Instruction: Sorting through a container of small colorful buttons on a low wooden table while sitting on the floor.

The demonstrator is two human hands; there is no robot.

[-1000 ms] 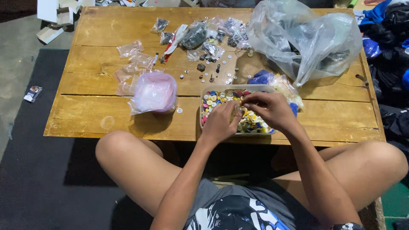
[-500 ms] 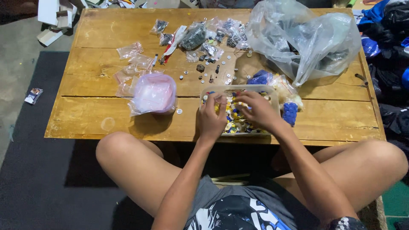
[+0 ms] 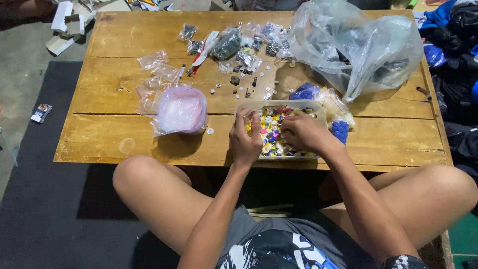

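- A small card (image 3: 41,112) lies on the dark floor, far left of the table (image 3: 119,144).
- Torn white scraps (image 3: 63,25) sit on the floor past the table's far left corner.
- On the table's left part, a few empty clear baggies (image 3: 155,74) lie scattered; nearer to me sits a pink bag (image 3: 180,109), with a single button (image 3: 210,131) just right of it.
- At the far middle are small filled bags (image 3: 228,44) and loose bits (image 3: 244,84) strewn across the wood.
- My left hand (image 3: 246,137) rests on the left rim of the tray (image 3: 279,103), fingers curled over the edge; whether they pinch anything, I cannot tell.
- The tray stands at the near edge of the table, right of centre, full of buttons (image 3: 271,130) in many colours.
- My right hand (image 3: 304,133) lies inside the tray on top of the buttons, fingers bent down among them; I cannot tell if they have closed on one.
- A blue bag (image 3: 340,131) touches the tray's right side, with more small bags just beyond it.
- A big clear bag (image 3: 358,45) fills the far right of the table.
- Dark clothes (image 3: 458,60) pile up right of the table.
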